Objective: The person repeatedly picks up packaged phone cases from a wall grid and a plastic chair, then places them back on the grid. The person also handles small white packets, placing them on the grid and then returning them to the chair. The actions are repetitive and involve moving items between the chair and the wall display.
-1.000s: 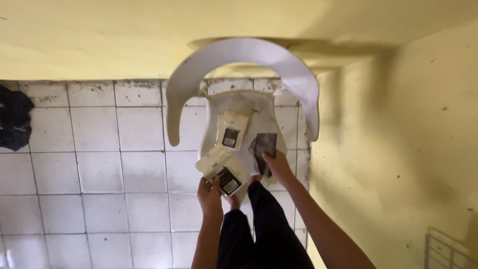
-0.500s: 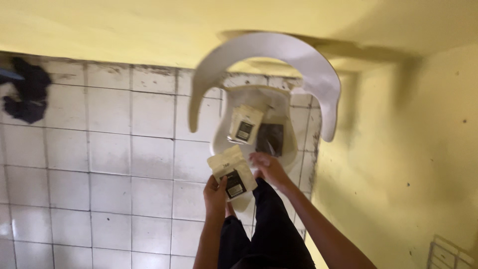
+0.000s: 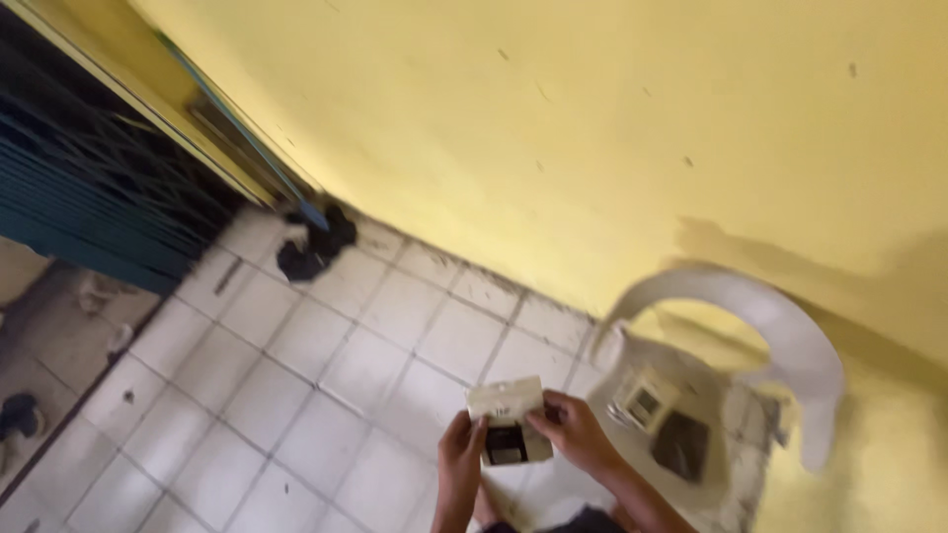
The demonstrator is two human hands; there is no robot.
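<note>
Both my hands hold one small cream packet (image 3: 509,421) with a dark square window, lifted in front of me above the tiled floor. My left hand (image 3: 459,446) grips its lower left edge. My right hand (image 3: 573,426) pinches its right side. To the right stands a white plastic chair (image 3: 790,336) with a curved back. On its seat lie a second cream packet (image 3: 644,399) and a dark flat packet (image 3: 681,444).
A yellow wall (image 3: 592,128) runs behind the chair. White floor tiles (image 3: 326,395) spread to the left. A black cloth bundle (image 3: 311,245) lies at the foot of the wall beside a dark teal grille door (image 3: 79,188).
The view has swung left and tilted, so the chair now sits at the right. My hands have lifted the cream packet off the chair seat toward me.
</note>
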